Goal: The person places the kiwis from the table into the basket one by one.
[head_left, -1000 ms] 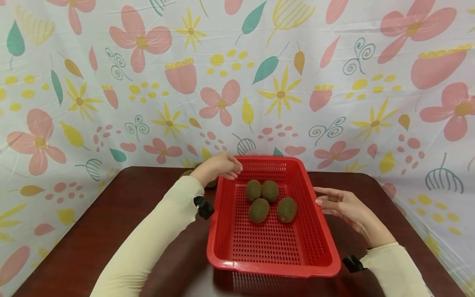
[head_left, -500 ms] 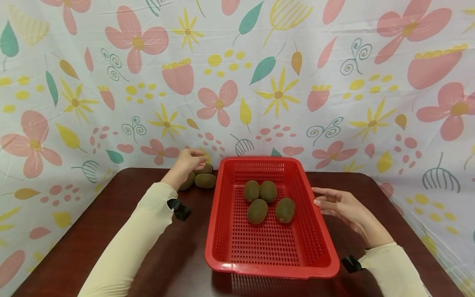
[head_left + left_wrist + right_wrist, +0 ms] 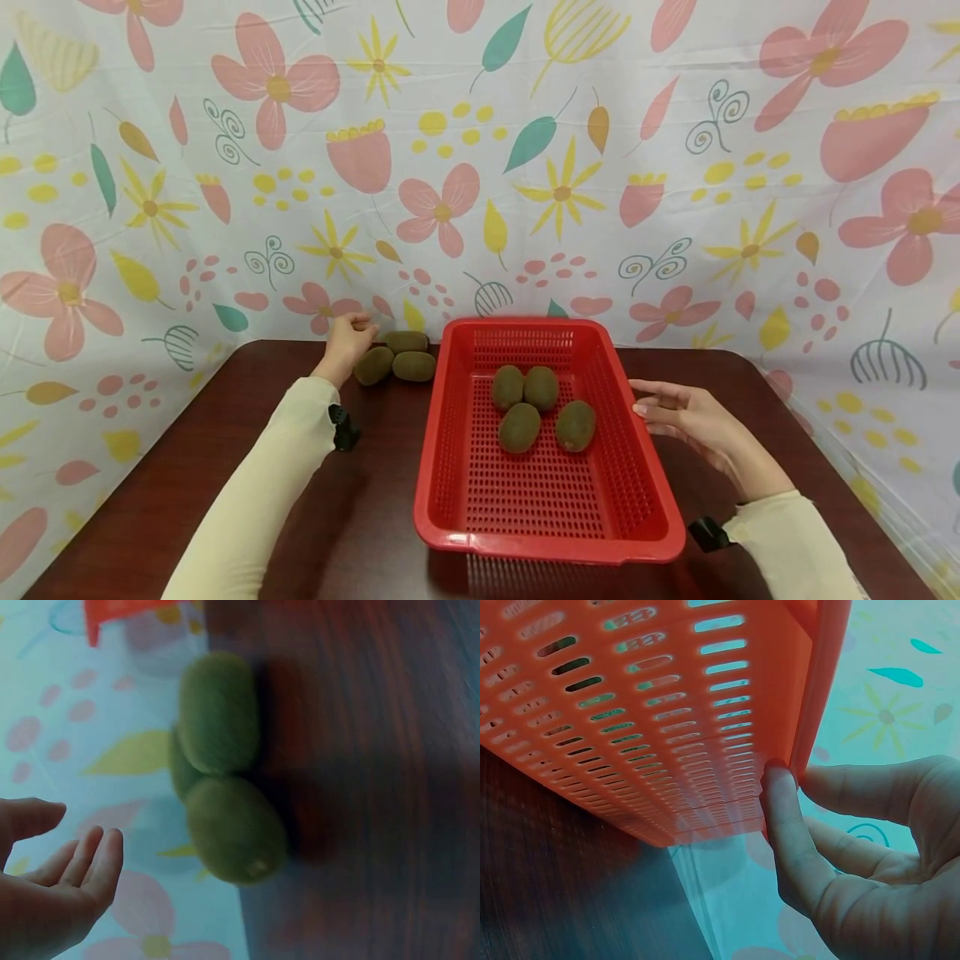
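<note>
Three brown kiwis [image 3: 414, 367] lie grouped on the table, left of the red basket [image 3: 551, 546]. Just to their left, my left hand [image 3: 349, 342] is raised with nothing in it. In the left wrist view its fingers [image 3: 106, 866] and thumb are apart, a short gap from the nearest kiwi [image 3: 236, 832]. Inside the basket, several more kiwis [image 3: 519, 427] rest on the slotted floor. My right hand [image 3: 697, 421] pinches the basket's right rim; the right wrist view shows thumb and forefinger [image 3: 787, 817] on either side of it.
The dark brown wooden table [image 3: 225, 433] reaches back to a white cloth [image 3: 480, 208] printed with flowers and leaves. This cloth also hangs along both sides. The basket stands tall between my two arms.
My left hand has moved left, from the basket's left rim past the three kiwis on the table, which now show fully. The right hand has kept its place on the basket rim.
</note>
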Action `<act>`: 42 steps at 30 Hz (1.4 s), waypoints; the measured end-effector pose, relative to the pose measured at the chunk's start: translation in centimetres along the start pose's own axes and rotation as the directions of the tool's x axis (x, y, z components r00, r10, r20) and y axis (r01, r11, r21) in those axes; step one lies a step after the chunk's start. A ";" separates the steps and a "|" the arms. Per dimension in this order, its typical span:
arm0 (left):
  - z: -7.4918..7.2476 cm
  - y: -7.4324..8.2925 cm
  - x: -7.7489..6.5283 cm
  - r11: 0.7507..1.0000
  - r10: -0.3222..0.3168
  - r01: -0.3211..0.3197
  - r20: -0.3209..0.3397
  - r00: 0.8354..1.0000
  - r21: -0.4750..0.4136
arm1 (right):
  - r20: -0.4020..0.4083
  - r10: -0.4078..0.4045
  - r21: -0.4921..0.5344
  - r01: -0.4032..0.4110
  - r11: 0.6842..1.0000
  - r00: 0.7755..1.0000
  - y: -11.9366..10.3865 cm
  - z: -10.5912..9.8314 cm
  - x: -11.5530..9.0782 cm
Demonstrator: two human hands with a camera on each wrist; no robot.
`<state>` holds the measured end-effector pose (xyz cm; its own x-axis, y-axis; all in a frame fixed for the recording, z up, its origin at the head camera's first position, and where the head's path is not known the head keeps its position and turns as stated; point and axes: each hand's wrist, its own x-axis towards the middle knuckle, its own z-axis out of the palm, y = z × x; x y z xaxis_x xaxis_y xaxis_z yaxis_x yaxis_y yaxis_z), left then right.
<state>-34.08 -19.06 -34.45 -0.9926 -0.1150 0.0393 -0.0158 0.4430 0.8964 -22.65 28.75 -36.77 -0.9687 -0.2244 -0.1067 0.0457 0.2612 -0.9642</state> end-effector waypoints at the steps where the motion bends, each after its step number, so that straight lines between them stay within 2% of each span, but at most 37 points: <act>1: 0.0 -0.4 0.1 1.000 0.005 -0.005 -0.003 1.000 0.026 | 0.000 0.000 -0.003 0.000 1.000 1.000 0.0 0.0 0.0; 6: 0.1 -2.2 0.9 0.993 0.026 -0.027 0.004 1.000 0.117 | -0.001 -0.002 -0.004 0.002 1.000 1.000 0.0 0.0 -0.1; 10: 0.3 -3.2 1.3 0.983 0.016 -0.020 0.024 1.000 0.184 | 0.001 -0.003 -0.004 0.003 1.000 1.000 0.0 0.0 -0.2; 23: 0.9 -4.4 1.5 0.920 -0.034 0.009 0.056 0.998 0.393 | -0.007 0.002 0.009 -0.002 1.000 1.000 0.0 0.1 0.1; 31: 1.1 -4.6 1.4 0.896 -0.061 0.018 0.083 0.995 0.443 | -0.017 0.012 0.005 -0.012 1.000 1.000 0.0 0.0 -0.1; 42: 1.1 -4.4 1.2 0.896 -0.137 0.077 0.105 0.985 0.438 | -0.004 -0.010 0.008 0.010 1.000 1.000 -0.1 0.0 -0.1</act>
<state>-35.37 -20.22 -38.87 -0.9882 -0.0800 -0.1303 -0.1437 0.7771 0.6127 -22.58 28.72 -36.72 -0.9700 -0.2234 -0.0962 0.0381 0.2511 -0.9672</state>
